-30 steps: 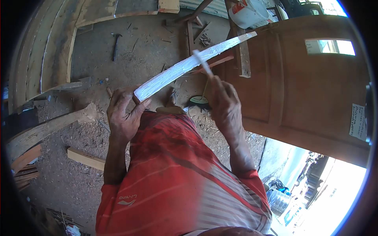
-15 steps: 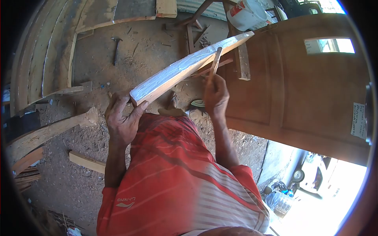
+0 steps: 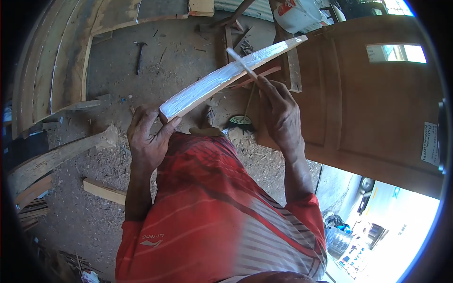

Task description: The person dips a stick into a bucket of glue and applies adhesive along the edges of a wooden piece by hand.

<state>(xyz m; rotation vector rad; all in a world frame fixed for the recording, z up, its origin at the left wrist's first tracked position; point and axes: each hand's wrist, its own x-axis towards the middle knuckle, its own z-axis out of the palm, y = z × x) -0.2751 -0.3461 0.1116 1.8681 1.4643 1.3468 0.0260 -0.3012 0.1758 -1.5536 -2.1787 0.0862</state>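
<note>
A long, slightly curved wooden board [image 3: 203, 88] slants across the middle of the head view, its upper face coated in a wet-looking white paste. My left hand [image 3: 148, 134] is closed round its near lower end, thumb on one side and fingers on the other. My right hand [image 3: 281, 111] pinches a thin flat stick [image 3: 243, 62] to the right of the board. The stick lies across the white face, its far tip past the board's far edge; whether it touches the paste I cannot tell.
A brown panelled door [image 3: 349, 108] stands at the right. Large joined planks [image 3: 71, 52] fill the upper left, with a hammer [image 3: 139, 58] on the floor beside them. A white bucket [image 3: 297, 16] is at the top. A broom [image 3: 241, 120] and a wood offcut [image 3: 104, 189] lie lower down.
My right hand has moved right and slightly down, and the stick has swung from upright to tilting left across the board. The board and my left hand have shifted only slightly.
</note>
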